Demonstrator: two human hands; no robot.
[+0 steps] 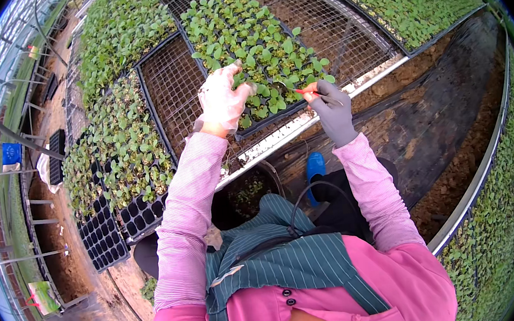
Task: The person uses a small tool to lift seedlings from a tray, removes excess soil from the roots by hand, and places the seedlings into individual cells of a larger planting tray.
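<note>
My left hand [224, 95], in a thin translucent glove, is over the left edge of a tray of green seedlings [249, 43]. Its fingers are spread and bent towards the leaves; whether anything small is between them cannot be made out. In a grey glove with bare fingertips, my right hand [328, 103] grips a small tool with a red handle [299, 91] at the tray's near right corner. The tool's thin metal end points in among the seedlings. This black plug tray lies on a wire mesh bench [173, 80].
More seedling trays [129, 150] stand at the left, beside a partly empty black plug tray [103, 238]. The bench's white metal edge [274, 144] runs before me. Below it is a dark bucket [246, 192] with plant scraps. Another bench of seedlings [490, 230] curves along the right.
</note>
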